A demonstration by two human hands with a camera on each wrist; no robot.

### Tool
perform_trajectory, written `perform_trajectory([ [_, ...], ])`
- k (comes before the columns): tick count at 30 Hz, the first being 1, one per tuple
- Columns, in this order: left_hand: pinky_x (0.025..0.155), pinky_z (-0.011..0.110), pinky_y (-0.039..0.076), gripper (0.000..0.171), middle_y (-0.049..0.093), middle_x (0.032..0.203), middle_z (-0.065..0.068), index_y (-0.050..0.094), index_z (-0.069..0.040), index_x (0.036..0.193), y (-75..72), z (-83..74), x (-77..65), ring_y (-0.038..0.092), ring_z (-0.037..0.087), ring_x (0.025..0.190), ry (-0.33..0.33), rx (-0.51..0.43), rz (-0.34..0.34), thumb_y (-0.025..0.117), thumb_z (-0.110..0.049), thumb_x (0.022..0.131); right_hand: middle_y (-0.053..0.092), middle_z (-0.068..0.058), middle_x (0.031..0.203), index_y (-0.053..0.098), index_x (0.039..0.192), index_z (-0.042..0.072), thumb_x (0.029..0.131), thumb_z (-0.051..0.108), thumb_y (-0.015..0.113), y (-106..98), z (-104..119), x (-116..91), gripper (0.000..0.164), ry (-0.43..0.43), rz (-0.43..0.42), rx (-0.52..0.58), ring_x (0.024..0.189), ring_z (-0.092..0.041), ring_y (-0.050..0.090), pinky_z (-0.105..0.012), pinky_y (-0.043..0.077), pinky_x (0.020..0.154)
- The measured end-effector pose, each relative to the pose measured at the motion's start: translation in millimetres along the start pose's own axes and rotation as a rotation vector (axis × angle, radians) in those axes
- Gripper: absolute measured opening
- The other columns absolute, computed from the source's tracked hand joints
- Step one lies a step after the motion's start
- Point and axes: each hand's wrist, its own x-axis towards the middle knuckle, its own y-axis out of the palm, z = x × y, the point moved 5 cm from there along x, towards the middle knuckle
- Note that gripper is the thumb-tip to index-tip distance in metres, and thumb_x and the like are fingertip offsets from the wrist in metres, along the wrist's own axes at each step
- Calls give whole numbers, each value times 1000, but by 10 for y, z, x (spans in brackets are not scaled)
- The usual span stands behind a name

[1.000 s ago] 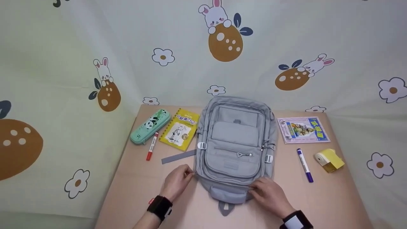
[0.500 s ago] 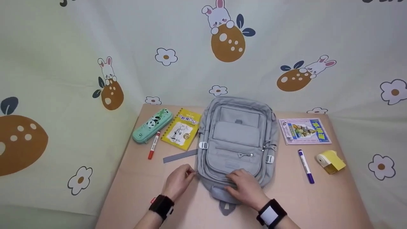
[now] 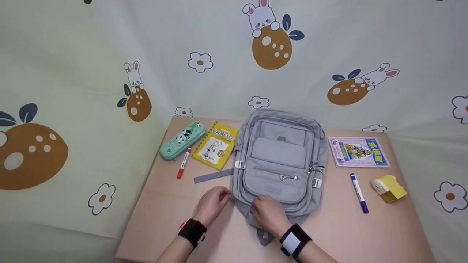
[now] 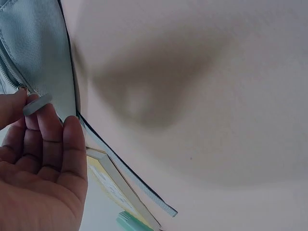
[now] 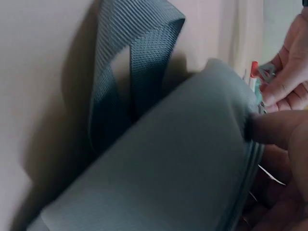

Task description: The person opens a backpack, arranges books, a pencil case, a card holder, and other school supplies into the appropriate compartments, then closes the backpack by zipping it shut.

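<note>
A grey backpack (image 3: 279, 153) lies flat on the table, its front pockets facing up and its handle end toward me. At its left near corner, my left hand (image 3: 212, 204) pinches a grey zipper pull (image 4: 37, 104) between thumb and fingers; the zipper teeth show beside it in the left wrist view. My right hand (image 3: 270, 215) lies across the near end of the bag. In the right wrist view its thumb (image 5: 274, 127) presses the grey fabric beside the zipper seam, with the fingers curled on the seam's other side. A webbing loop (image 5: 137, 29) sticks out below.
Left of the bag lie a green panda pencil case (image 3: 182, 140), a red marker (image 3: 184, 163), a yellow spiral notebook (image 3: 215, 146) and a grey strap (image 3: 213, 175). To the right are a picture book (image 3: 360, 152), a purple marker (image 3: 359, 193) and a yellow tape dispenser (image 3: 389, 188).
My right hand has moved left along the bag's near end, from its right corner toward the left hand. The left hand keeps its pinch at the left corner. The head view has shifted slightly.
</note>
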Motion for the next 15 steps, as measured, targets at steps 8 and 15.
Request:
perform_trajectory([
  [8,79,34,53,4,64,93,-8,72,-19,100,16,-17,18,61,10,86,16,48,-24,72,-17,96,60,7,80,76,85,16,89,20,77,25,-16,-45,6,15,-58,41,72,-14,60,-32,51,61],
  [15,78,33,52,5,64,92,-7,72,-18,101,-24,9,196,62,11,85,-6,110,-73,71,-17,97,56,11,81,79,88,15,87,21,80,8,-20,-81,6,-9,-43,115,72,-8,57,-28,50,62],
])
